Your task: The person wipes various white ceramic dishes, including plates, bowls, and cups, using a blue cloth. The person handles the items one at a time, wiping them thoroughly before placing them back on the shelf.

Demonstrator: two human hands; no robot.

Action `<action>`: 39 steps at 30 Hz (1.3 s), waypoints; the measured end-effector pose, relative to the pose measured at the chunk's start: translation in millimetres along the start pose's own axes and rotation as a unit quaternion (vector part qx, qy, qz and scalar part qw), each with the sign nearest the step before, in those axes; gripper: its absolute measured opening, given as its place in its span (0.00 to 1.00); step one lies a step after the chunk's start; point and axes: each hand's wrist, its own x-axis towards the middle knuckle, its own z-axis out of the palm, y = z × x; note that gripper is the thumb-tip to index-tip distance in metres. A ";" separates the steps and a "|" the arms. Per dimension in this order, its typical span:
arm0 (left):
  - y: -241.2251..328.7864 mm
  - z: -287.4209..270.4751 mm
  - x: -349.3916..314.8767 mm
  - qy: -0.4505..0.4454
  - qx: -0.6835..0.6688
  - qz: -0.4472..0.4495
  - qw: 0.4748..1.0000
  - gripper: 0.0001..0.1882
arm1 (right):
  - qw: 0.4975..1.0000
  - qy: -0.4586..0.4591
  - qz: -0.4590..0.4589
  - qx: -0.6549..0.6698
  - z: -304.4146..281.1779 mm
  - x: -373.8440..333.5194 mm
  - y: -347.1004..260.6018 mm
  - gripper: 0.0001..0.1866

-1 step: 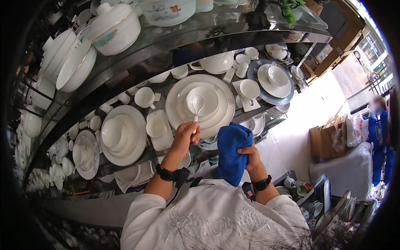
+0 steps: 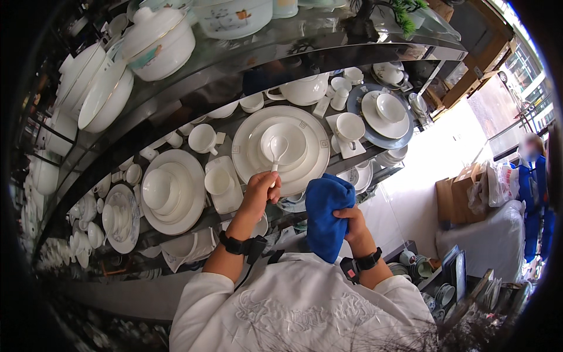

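Observation:
My left hand (image 2: 261,193) pinches the handle of a white spoon (image 2: 279,146). The spoon's head is over a white bowl (image 2: 293,136), and I cannot tell whether the two touch. That bowl stands on stacked plates, the lowest a large white plate (image 2: 241,142) with a patterned rim. In my right hand (image 2: 350,222) is a bunched blue cloth (image 2: 328,217), its lower end hanging down in front of my shirt. A white cup (image 2: 219,181) on a rectangular saucer sits left of the spoon.
Dishes crowd the curved shelf: a plate-and-bowl stack (image 2: 158,188) at left, a cup (image 2: 350,127) and a blue-grey plate (image 2: 359,105) at right. Above, a glass shelf holds a lidded tureen (image 2: 158,47). Cardboard boxes (image 2: 454,196) and a person in blue (image 2: 533,193) are far right.

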 end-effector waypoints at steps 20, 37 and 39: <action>-6.3 0.6 8.5 0.050 0.093 -0.052 0.993 0.20 | 1.000 0.001 -0.002 -0.021 -9.1 14.6 -10.6 0.37; -11.4 -105.3 -35.4 0.355 0.492 0.276 0.745 0.49 | 0.972 -0.089 0.062 -0.207 35.2 10.1 8.2 0.43; -10.6 -103.3 -40.1 0.335 0.425 0.289 0.789 0.46 | 0.954 -0.106 0.092 -0.265 39.7 14.3 16.0 0.42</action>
